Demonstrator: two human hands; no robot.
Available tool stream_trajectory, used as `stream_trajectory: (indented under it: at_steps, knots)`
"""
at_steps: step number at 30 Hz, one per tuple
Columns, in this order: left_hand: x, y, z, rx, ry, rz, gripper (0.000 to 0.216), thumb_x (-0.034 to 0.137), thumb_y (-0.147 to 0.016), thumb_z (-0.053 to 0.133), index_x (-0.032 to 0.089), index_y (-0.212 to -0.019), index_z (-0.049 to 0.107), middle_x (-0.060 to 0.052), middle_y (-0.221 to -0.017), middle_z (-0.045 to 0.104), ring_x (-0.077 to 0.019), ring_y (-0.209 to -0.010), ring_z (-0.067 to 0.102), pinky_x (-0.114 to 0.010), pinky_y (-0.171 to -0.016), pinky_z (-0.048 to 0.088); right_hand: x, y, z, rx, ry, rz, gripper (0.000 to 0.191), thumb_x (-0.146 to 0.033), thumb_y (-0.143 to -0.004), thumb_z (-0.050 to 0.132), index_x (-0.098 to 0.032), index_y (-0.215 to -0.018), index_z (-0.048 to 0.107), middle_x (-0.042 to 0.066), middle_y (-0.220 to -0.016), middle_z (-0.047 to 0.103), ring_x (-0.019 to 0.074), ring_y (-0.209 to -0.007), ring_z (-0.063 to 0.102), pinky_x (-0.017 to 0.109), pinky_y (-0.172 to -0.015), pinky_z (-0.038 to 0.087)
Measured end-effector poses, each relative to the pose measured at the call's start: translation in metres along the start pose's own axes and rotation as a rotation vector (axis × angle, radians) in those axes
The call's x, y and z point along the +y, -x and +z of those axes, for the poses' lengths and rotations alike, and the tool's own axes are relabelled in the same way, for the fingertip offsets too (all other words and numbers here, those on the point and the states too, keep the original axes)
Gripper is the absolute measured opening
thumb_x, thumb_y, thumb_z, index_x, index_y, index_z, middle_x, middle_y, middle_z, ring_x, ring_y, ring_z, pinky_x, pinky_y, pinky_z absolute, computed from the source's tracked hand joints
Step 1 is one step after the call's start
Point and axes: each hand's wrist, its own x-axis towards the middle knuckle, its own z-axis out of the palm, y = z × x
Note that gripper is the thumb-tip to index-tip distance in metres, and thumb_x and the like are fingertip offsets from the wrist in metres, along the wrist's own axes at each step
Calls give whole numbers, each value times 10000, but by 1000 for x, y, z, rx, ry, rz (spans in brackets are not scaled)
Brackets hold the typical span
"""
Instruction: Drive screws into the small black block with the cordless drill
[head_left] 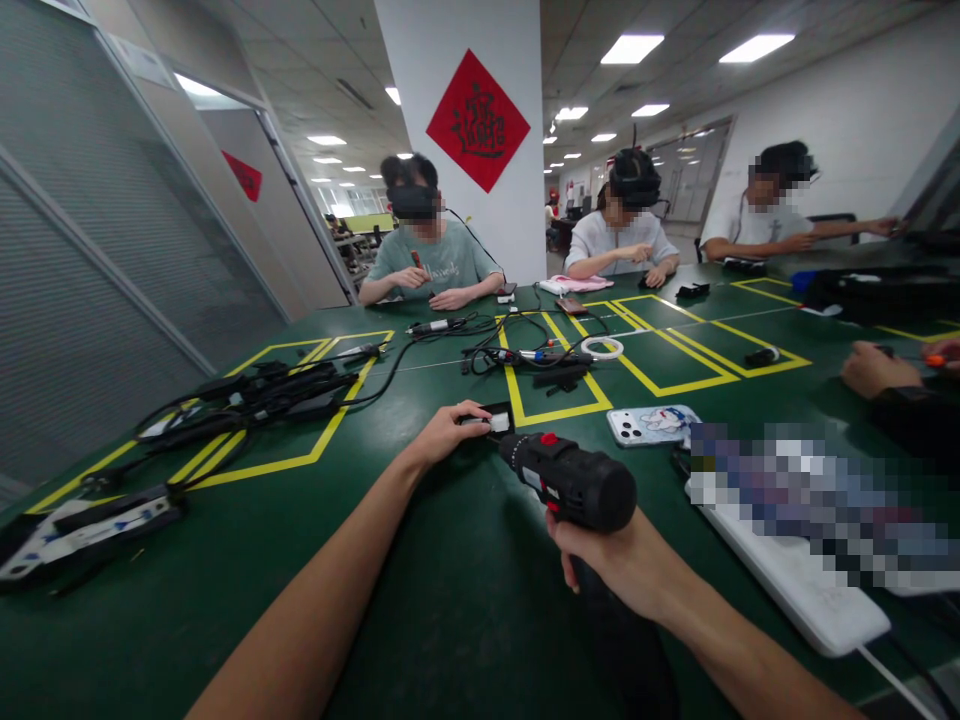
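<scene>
My right hand (600,555) is wrapped around the grip of a black cordless drill (574,480) with red buttons. The drill's front end points forward and left, toward a small black box (508,411). A small whitish piece (498,423) shows inside that box. My left hand (454,428) holds the box by its left side, fingers pressed against it on the green table. Where the drill's tip meets the box is too small to make out, so I cannot tell whether they touch.
Black cables and devices (277,390) lie at left. More cables and a white ring (601,348) lie beyond the box. A phone (649,425) and a white power bank-like slab (810,580) sit at right. Several people sit around the table; a neighbour's hand (879,370) is at right.
</scene>
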Motion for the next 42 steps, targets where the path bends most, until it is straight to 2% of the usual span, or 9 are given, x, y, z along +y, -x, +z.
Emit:
stream_trajectory:
  at_steps: [14,22,42]
  knots:
    - [-3,-1,-1,-14,-14,1,336,426,-681,645,198,-927,660,-48,-1070,588,-230,-1021,532,-354,-926,369,0,2,1,14,21,2,137,-210,-720,525,-164,-847,500,-31,-646,517,103,-500,521,244,-522,411]
    - [-4,-1,0,1,-21,8,341,418,-664,659,192,-919,665,-50,-1083,586,-230,-1015,533,-349,-921,366,-2,4,1,-4,57,28,148,-219,-731,516,-163,-867,504,-36,-577,515,115,-505,518,245,-529,400]
    - [-3,-1,0,5,-11,3,333,414,-659,664,202,-916,670,-52,-1091,586,-233,-1019,536,-364,-930,364,-2,6,1,-30,43,-1,204,-234,-753,518,-149,-937,505,-38,-625,522,103,-515,510,241,-541,411]
